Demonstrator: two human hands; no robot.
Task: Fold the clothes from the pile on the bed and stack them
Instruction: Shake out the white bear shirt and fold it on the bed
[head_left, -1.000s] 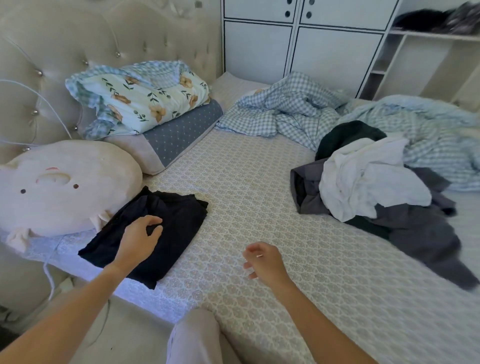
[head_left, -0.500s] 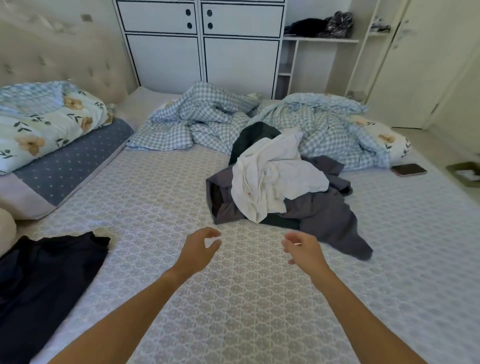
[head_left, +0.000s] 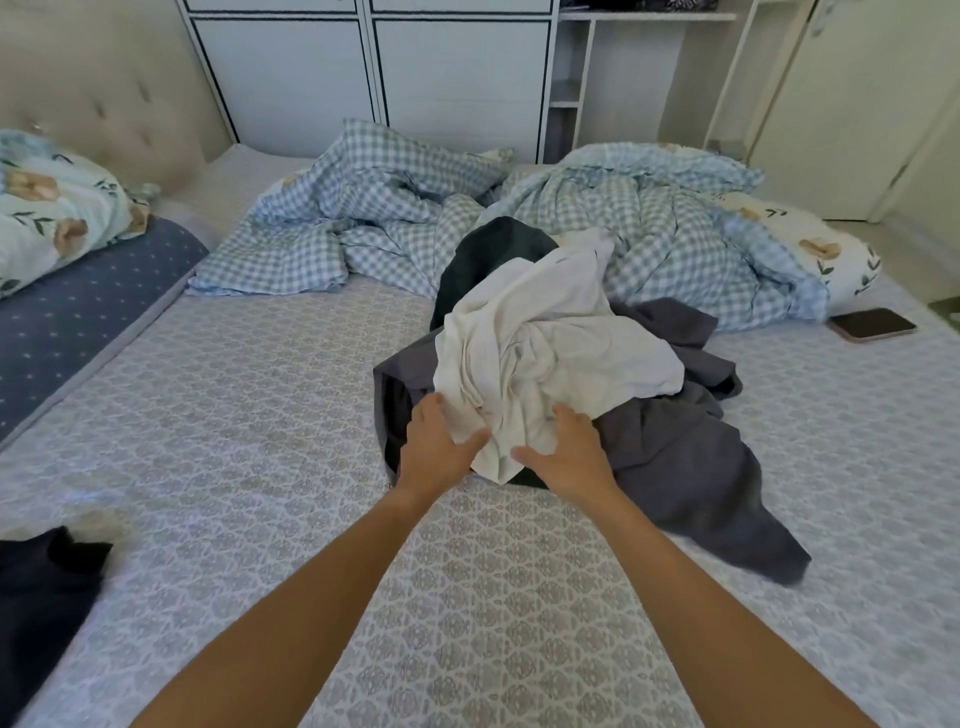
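A pile of clothes lies mid-bed: a crumpled white garment (head_left: 545, 353) on top, a grey garment (head_left: 691, 467) spread beneath and to the right, a dark green piece (head_left: 488, 254) behind. My left hand (head_left: 436, 447) and my right hand (head_left: 566, 452) both reach the near edge of the white garment, fingers extended and touching it, one on each side of its lower corner. A folded black garment (head_left: 41, 597) lies at the bed's lower left edge.
A rumpled blue checked duvet (head_left: 374, 218) covers the far side of the patterned mattress (head_left: 260, 415). A phone (head_left: 872, 325) lies at the right. Floral and dotted blue pillows (head_left: 67, 280) sit at the left. White cabinets (head_left: 374, 73) stand behind the bed.
The view swung right from the folded black garment to the pile. Both hands moved forward from above the bare mattress and now touch the white garment.
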